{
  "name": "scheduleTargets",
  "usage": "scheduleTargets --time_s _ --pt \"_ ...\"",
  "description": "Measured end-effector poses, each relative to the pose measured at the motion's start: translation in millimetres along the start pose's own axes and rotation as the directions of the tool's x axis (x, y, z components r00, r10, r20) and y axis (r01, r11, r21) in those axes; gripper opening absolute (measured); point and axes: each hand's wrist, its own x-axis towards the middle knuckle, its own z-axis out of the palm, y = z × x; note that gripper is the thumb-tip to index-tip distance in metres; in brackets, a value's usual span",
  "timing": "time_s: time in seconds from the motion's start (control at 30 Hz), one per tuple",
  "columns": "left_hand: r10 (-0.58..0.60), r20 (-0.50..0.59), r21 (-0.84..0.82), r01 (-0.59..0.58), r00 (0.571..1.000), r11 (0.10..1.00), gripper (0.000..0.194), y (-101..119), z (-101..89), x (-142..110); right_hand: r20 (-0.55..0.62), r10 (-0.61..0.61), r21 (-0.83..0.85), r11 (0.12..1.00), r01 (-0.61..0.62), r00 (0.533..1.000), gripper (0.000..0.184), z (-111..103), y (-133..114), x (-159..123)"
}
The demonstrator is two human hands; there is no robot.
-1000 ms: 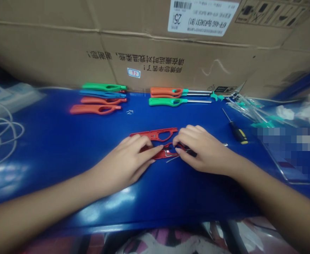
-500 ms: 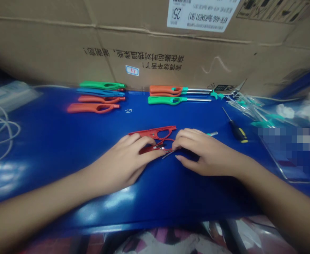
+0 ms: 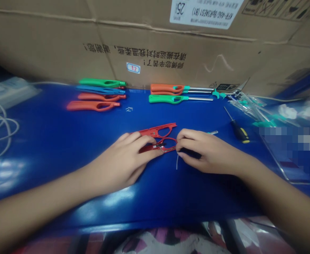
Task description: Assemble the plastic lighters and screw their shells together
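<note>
My left hand is closed round the rear of a red lighter handle half lying open side up. Small metal and dark parts show inside it, just beyond my left fingertips. At its front end my right hand pinches a thin pale tube, whose loose end hangs down below the fingers. What else those fingertips touch is hidden. Right behind lies a second red handle half, apart from my right hand. Past my right knuckles pokes the tip of a metal piece.
Several closed handles and tiny screws lie at the back left. Lighters with metal barrels lie at the back centre. To the right are a screwdriver, a pile of rods and a phone-like slab. A cardboard box walls the back.
My right hand has shifted slightly right, its thumb closing toward the fingers. The thin tube's free end has swung from pointing left to hanging down. My left hand stays on the red half.
</note>
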Motion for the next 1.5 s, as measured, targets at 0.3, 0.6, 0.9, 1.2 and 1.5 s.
scheduleTargets --time_s 0.3,0.6,0.9,1.2,1.5 --pt "0.002 -0.001 0.012 -0.002 1.0 1.0 0.048 -0.4 0.2 0.0 0.005 0.036 0.003 0.999 -0.036 0.999 0.016 -0.5 -0.2 0.1" --pt "0.021 -0.067 0.0 -0.021 0.998 1.0 0.043 -2.7 1.9 0.9 -0.046 0.022 -0.064 0.998 -0.025 0.999 0.016 -5.3 0.4 -0.8" --pt "-0.172 -0.123 0.072 0.182 0.977 0.981 0.052 2.6 -1.0 -0.8 -0.075 0.06 -0.193 0.979 -0.073 0.995 0.013 -14.0 13.2 -2.7" --pt "-0.087 -0.029 0.019 0.087 0.996 0.996 0.064 -8.5 6.8 2.0 0.048 0.096 -0.115 0.989 -0.09 0.994 0.004 -23.6 18.3 -11.3" --pt "0.025 -0.15 -0.054 -0.033 0.988 0.998 0.032 -10.7 10.3 1.5 0.083 0.178 -0.097 0.981 -0.169 0.981 0.009 -23.4 13.2 -10.0"
